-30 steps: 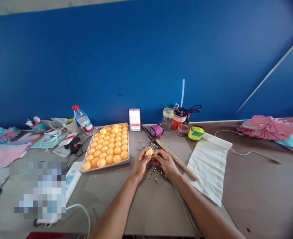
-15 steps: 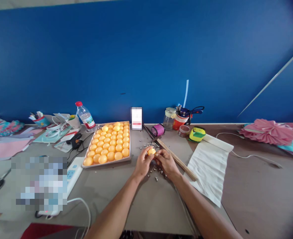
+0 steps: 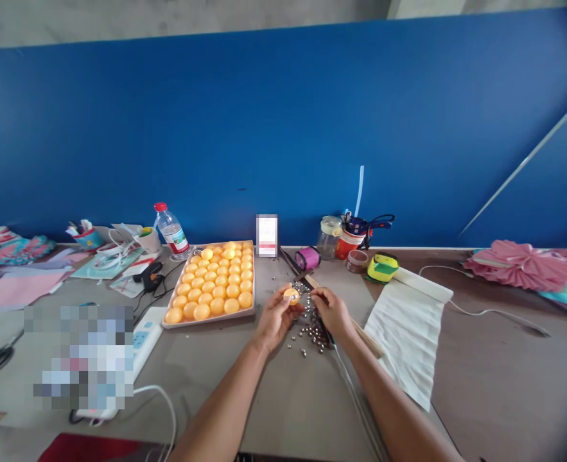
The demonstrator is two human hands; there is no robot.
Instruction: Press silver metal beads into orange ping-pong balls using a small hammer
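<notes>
My left hand (image 3: 274, 319) is closed around an orange ping-pong ball (image 3: 291, 295), gripping it with fingers and thumb. A pale, shiny patch shows on the ball's face, too small to make out. To the right of it, apart from the ball, my right hand (image 3: 332, 314) has its thumb and fingers pinched together; whatever is between them is hidden. Small shiny metal pieces (image 3: 312, 332), like little bells, lie scattered below and between my hands. A tray (image 3: 209, 321) of orange balls stands to the left.
Wooden sticks (image 3: 367, 338) run under my right forearm, beside a white cloth roll (image 3: 403, 333). Behind are a purple spool (image 3: 307, 258), a glass jar (image 3: 330, 237), a red cup (image 3: 349, 244) and a yellow-green roll (image 3: 382, 267). A power strip (image 3: 149, 332) and water bottle (image 3: 171, 231) stand left.
My right hand has moved right, away from the ball, which stays in my left hand. More metal pieces show between my hands. The view has tilted slightly upward.
</notes>
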